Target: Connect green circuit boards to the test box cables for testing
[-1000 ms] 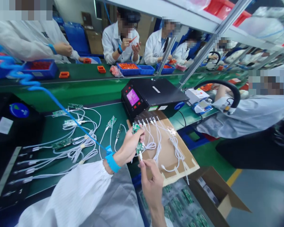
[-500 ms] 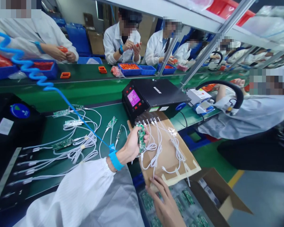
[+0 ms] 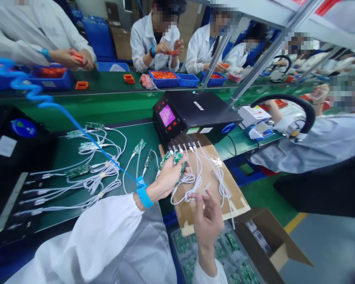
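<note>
Several green circuit boards are held in my left hand, which wears a blue wrist strap. The boards overlap, so part of them is hidden by my fingers. My right hand is raised over the brown cardboard, its fingers pinched on a white cable whose end is blurred. More white cables run from the sockets of a black tester with a lit pink screen. Below my right hand, a clear tray of circuit boards is partly covered.
To the left, cabled circuit boards lie on the green bench beside another black box. An open carton stands low at the right. Co-workers in white sit across the line near blue bins; a blue coiled cord crosses the view.
My right hand has risen from the cardboard's near edge and turned, its fingers now curled around a cable. In my left hand the boards have shifted and fanned out.
</note>
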A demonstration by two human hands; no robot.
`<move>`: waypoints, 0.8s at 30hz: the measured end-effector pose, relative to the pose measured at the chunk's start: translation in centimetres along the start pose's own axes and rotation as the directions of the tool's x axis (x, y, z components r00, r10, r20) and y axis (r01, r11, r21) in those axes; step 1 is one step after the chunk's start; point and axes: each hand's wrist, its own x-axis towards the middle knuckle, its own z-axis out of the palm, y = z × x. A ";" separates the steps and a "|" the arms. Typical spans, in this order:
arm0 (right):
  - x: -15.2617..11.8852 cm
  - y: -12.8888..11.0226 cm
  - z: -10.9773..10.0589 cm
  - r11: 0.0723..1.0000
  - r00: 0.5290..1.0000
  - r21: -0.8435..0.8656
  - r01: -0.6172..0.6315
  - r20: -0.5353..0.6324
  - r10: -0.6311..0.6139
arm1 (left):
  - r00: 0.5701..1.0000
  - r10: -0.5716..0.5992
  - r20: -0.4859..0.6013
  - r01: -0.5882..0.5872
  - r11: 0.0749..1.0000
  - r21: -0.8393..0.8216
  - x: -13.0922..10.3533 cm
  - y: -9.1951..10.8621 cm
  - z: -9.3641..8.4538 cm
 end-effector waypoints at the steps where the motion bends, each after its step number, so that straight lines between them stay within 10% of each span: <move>1: 0.7 -0.4 1.1 1.000 0.999 0.009 -0.015 -0.035 0.016 | 1.000 0.002 0.003 -0.002 1.000 0.012 -0.1 -0.1 0.0; 6: 3.3 -1.9 3.9 0.996 0.994 0.014 0.090 -0.068 -0.089 | 0.999 0.036 0.014 -0.037 0.997 0.071 -0.8 -0.5 -0.6; 24: 4.3 -4.0 3.9 0.996 0.991 -0.022 0.086 -0.100 -0.088 | 0.997 0.052 0.052 -0.055 0.997 0.057 -1.6 -0.8 -0.9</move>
